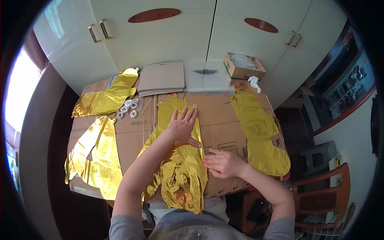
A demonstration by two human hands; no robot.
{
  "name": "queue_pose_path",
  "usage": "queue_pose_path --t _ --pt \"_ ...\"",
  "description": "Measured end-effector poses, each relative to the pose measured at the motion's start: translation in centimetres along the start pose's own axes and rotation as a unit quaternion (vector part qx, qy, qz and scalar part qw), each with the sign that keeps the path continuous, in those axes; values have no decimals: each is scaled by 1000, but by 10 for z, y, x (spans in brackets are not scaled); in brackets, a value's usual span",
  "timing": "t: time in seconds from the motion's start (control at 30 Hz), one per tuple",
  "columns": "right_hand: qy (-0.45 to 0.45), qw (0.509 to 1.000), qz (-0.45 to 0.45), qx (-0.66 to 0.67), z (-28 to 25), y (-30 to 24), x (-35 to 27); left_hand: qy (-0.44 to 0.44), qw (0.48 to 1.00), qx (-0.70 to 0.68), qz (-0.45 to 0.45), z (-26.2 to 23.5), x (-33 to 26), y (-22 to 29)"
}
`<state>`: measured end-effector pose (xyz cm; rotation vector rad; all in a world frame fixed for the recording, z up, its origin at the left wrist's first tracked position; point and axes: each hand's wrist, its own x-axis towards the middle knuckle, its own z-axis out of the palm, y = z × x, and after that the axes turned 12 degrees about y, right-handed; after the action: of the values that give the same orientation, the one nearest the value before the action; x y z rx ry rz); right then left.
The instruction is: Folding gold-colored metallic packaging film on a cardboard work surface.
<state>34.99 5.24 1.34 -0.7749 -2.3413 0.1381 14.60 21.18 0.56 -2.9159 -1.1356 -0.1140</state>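
Gold foil is lying under both hands: the left hand point(182, 127) is pressing flat, fingers spread, on the upper part of the middle foil balloon point(180, 160), while the right hand point(222, 163), fingers held together, is resting on its right edge just below. The step looks like smoothing the deflated balloon flat on the cardboard-covered desk point(218, 120); the next move probably calls for an even sweep outward, without creasing the thin film. Beyond the left hand's far side, small white tape rolls point(129, 108) and two more gold balloons point(105, 100) are lying; past the right hand, another point(262, 132).
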Motion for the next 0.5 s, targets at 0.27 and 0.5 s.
queue_pose_path --t 0.27,0.5 --pt "24 999 -10 33 0 -19 -6 23 1000 -15 -8 2 0 -1" --pt "23 998 -24 57 -1 -30 -18 24 999 -26 -31 -11 6 1"
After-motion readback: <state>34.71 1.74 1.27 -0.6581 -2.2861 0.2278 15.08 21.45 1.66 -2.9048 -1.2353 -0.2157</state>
